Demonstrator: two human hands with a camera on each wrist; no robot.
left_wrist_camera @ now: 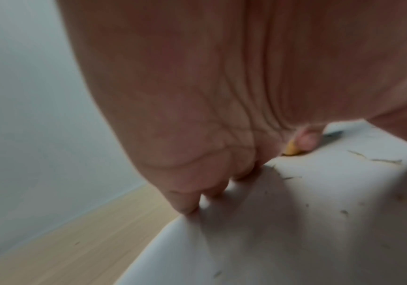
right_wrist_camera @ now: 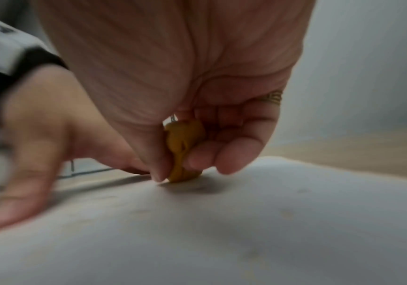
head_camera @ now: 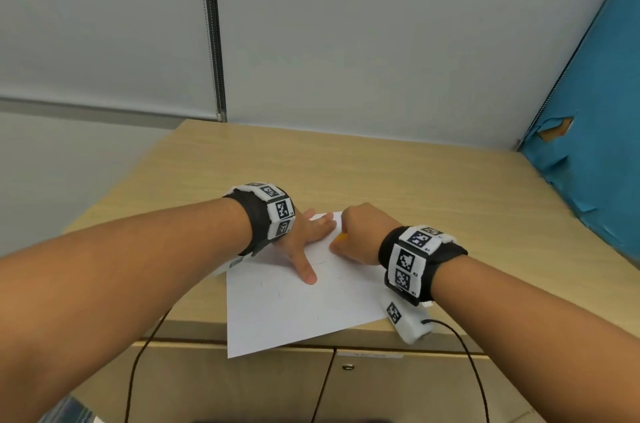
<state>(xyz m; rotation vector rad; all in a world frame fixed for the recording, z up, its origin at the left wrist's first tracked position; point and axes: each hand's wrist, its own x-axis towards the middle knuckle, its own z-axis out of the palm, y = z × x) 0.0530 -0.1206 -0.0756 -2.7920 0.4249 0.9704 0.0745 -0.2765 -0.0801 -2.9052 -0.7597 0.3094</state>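
A white sheet of paper [head_camera: 301,304] lies on the wooden desk top [head_camera: 415,187], its near corner hanging over the front edge. My left hand [head_camera: 308,242] presses flat on the paper [left_wrist_camera: 282,221] with straight, spread fingers. My right hand [head_camera: 356,232] pinches a small yellow tool [right_wrist_camera: 184,152] between thumb and fingers, its lower end touching the paper [right_wrist_camera: 221,231] near the far edge. In the left wrist view the yellow tool [left_wrist_camera: 291,149] shows beyond my left hand [left_wrist_camera: 197,192]. The left hand [right_wrist_camera: 34,154] lies blurred to the left in the right wrist view.
Faint short marks dot the paper [left_wrist_camera: 373,160]. A grey wall [head_camera: 346,41] stands behind the desk and a blue panel [head_camera: 595,131] with torn patches on the right. Cabinet doors [head_camera: 398,388] sit below the front edge. Black cables [head_camera: 467,360] hang from my wrists.
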